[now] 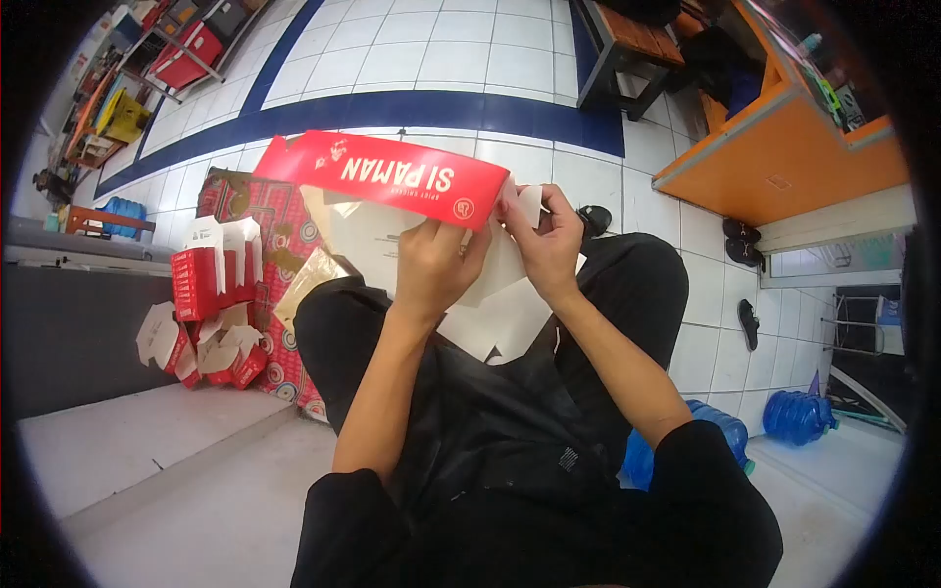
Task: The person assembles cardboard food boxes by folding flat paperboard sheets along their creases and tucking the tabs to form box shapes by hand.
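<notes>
Fingers of the left hand [429,269]: bent in under the red panel [377,174], tips hidden behind it; cannot tell whether they grip or only brace. Fingers of the right hand [551,245]: thumb and index closed on the white end flap [529,206] of the box [490,284], at the panel's right end. Box sits between and below both sets of fingers, over the lap, partly open.

Risks (judged):
- Card could crease off its fold line if the right pinch pulls the flap askew against the panel.
- Flap could tear or dog-ear at the corner, since the load sits on one small spot.
- Box could skew or slip; it has only the lap under it, and the left hold is uncertain.

Materials: box is thin, stiff card. Outer face red, smooth, with a slight sheen, white lettering upside down; inner face white, plain, flat. Panel long and narrow, slanting down to the right. Lower edge angular, with a small notch. Left of the fingers, a red patterned mat [277,338] and piled boxes [201,279], red outside, white flaps splayed. Beneath the fingers, dull black trousers [627,294]. Farther right and below, rounded, see-through blue jugs [796,417].
</notes>
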A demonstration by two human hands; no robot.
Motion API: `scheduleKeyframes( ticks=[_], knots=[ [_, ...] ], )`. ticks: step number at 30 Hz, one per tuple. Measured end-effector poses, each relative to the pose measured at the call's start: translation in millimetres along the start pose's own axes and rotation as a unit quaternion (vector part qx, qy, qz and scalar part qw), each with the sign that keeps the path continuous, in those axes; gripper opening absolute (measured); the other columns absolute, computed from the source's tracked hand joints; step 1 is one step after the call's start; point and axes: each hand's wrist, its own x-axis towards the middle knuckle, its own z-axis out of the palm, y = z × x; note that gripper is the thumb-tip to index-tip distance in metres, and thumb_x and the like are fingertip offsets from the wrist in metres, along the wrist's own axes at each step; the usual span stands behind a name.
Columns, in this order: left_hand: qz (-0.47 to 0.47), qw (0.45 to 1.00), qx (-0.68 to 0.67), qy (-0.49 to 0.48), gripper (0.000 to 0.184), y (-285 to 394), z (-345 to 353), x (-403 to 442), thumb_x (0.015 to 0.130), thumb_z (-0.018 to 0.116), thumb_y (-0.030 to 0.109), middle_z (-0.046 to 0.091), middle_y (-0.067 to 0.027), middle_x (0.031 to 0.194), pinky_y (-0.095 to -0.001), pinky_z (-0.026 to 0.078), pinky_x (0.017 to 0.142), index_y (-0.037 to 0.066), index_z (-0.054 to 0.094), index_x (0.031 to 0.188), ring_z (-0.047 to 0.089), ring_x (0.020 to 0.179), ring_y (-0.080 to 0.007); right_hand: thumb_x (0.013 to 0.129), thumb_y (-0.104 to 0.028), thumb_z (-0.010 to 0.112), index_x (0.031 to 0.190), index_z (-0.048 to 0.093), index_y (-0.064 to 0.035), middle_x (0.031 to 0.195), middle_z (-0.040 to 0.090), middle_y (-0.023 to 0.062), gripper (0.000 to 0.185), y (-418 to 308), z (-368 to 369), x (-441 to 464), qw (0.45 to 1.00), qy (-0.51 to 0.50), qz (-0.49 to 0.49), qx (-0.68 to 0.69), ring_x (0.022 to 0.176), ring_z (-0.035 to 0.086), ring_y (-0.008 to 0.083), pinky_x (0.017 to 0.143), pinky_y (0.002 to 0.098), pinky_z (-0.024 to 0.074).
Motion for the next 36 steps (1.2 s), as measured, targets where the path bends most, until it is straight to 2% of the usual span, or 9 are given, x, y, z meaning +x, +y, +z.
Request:
scheduleKeyframes(
  ticks=[2, 4, 12, 14, 20, 28, 31, 33, 36],
  knots=[
    [-0.004, 1.000, -0.008, 0.012, 0.035, 1.0, 6.7, -0.2, 0.090, 0.082, 0.002, 0.078, -0.0163, 0.096, -0.0438, 0.061, 0.064, 0.004, 0.077, 0.125, 0.076, 0.072, -0.0340, 0.104, -0.007, 0.078, 0.120, 0.071, 0.0002, 0.107, 0.072, 0.0010, 0.019, -1.4, 3.5, -1.2, 0.997, -0.017, -0.071, -0.005, 0.094, 0.069, 0.0067, 0.083, 0.0232, 0.0554],
    [-0.004, 0.998, -0.042, 0.051, 0.035, -1.0, 5.2, 3.8, 0.092, 0.083, 0.004, 0.078, -0.0177, 0.096, -0.0442, 0.060, 0.065, 0.003, 0.076, 0.126, 0.075, 0.070, -0.0344, 0.096, -0.005, 0.078, 0.110, 0.074, 0.0019, 0.095, 0.068, 0.0045, 0.017, -0.2, -0.3, 5.4, 0.982, -0.007, -0.126, -0.140, 0.083, 0.058, 0.0118, 0.075, 0.0305, 0.0492],
    [-0.096, 0.992, -0.067, 0.043, 0.020, 1.2, -0.1, -0.8, 0.099, 0.078, 0.004, 0.079, -0.0190, 0.096, -0.0406, 0.065, 0.070, -0.002, 0.072, 0.117, 0.083, 0.085, -0.0327, 0.087, 0.009, 0.079, 0.118, 0.079, 0.0003, 0.114, 0.077, 0.0141, 0.032, -11.2, 4.1, 6.3, 0.933, -0.056, -0.268, -0.235, 0.102, 0.075, 0.0257, 0.089, 0.0349, 0.0596],
    [-0.105, 0.991, -0.066, 0.042, 0.022, -4.9, 3.8, -3.9, 0.100, 0.077, 0.004, 0.079, -0.0205, 0.100, -0.0408, 0.065, 0.072, -0.003, 0.071, 0.119, 0.083, 0.087, -0.0328, 0.079, 0.011, 0.079, 0.115, 0.078, -0.0002, 0.113, 0.077, 0.0149, 0.037, -9.6, -1.4, 6.4, 0.927, -0.070, -0.274, -0.247, 0.104, 0.077, 0.0294, 0.091, 0.0367, 0.0598],
    [-0.152, 0.978, -0.141, 0.027, 0.020, 2.4, 9.2, -2.8, 0.102, 0.075, 0.005, 0.079, -0.0226, 0.104, -0.0418, 0.065, 0.076, -0.003, 0.071, 0.119, 0.083, 0.091, -0.0346, 0.083, 0.012, 0.079, 0.111, 0.078, 0.0002, 0.115, 0.079, 0.0160, 0.031, -16.1, -2.1, 7.0, 0.931, -0.060, -0.269, -0.238, 0.105, 0.078, 0.0302, 0.092, 0.0355, 0.0598],
    [-0.170, 0.972, -0.163, 0.002, 0.016, -4.4, 12.0, -2.9, 0.102, 0.073, 0.004, 0.077, -0.0238, 0.107, -0.0440, 0.065, 0.082, -0.001, 0.070, 0.117, 0.081, 0.096, -0.0384, 0.088, 0.010, 0.081, 0.115, 0.082, 0.0011, 0.114, 0.079, 0.0143, 0.028, -4.2, -1.0, 12.8, 0.960, -0.057, -0.196, -0.193, 0.102, 0.075, 0.0230, 0.089, 0.0319, 0.0591],
    [-0.179, 0.965, -0.194, -0.001, 0.016, -0.9, 10.3, -1.8, 0.102, 0.072, 0.002, 0.077, -0.0224, 0.110, -0.0433, 0.066, 0.083, -0.002, 0.070, 0.117, 0.082, 0.095, -0.0360, 0.089, -0.002, 0.087, 0.107, 0.085, -0.0026, 0.117, 0.079, 0.0094, 0.018, -6.2, -6.0, 12.5, 0.930, -0.065, -0.266, -0.246, 0.094, 0.074, 0.0154, 0.075, 0.0255, 0.0556],
    [-0.184, 0.956, -0.228, -0.003, 0.016, 6.4, 10.7, 3.3, 0.102, 0.071, 0.001, 0.076, -0.0215, 0.111, -0.0427, 0.066, 0.083, -0.003, 0.070, 0.118, 0.082, 0.095, -0.0348, 0.087, -0.004, 0.088, 0.105, 0.086, -0.0042, 0.130, 0.076, 0.0098, 0.019, -11.5, -5.2, 8.0, 0.969, -0.061, -0.160, -0.177, 0.094, 0.073, 0.0133, 0.076, 0.0262, 0.0562],
    [-0.186, 0.959, -0.211, -0.015, 0.017, 6.4, 9.1, 1.4, 0.102, 0.071, 0.000, 0.075, -0.0204, 0.111, -0.0419, 0.067, 0.084, -0.003, 0.069, 0.118, 0.081, 0.097, -0.0336, 0.084, -0.005, 0.089, 0.104, 0.086, -0.0058, 0.143, 0.072, 0.0109, 0.019, -3.9, -11.4, 12.1, 0.975, -0.088, -0.135, -0.155, 0.095, 0.072, 0.0120, 0.078, 0.0269, 0.0574]
  ],
)
